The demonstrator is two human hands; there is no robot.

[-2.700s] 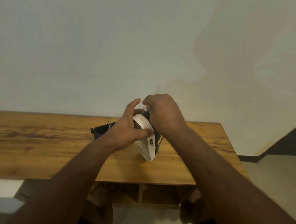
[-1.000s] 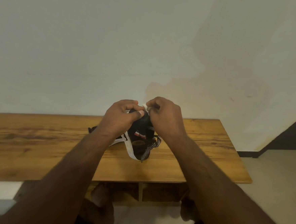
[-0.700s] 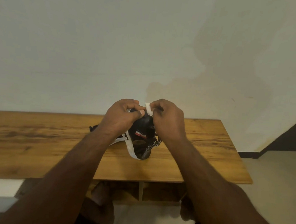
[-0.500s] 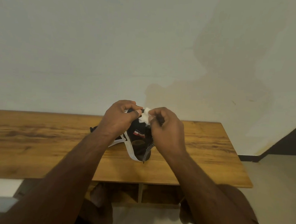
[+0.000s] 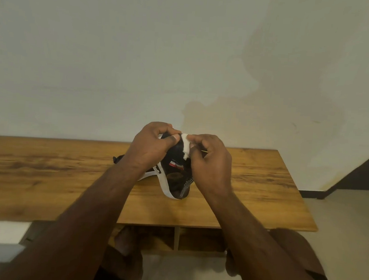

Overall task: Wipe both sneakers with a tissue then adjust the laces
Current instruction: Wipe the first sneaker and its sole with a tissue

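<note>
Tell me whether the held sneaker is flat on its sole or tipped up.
Tipped up. The sneaker stands on end on the table, opening toward the camera, gripped by the left hand.

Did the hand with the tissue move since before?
Yes. The right hand holding the tissue slid down the sneaker, nearer the table's front edge.

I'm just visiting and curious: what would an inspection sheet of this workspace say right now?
Surface: wooden table, against a pale wall.
Job's things: black sneaker held up on the table; second sneaker mostly hidden behind the left arm; white tissue on the held sneaker.
Clutter: nothing seen.
Hands: left hand grips the sneaker; right hand pinches the tissue.
Cables: nothing seen.
Surroundings: light floor; bare feet under the table.
</note>
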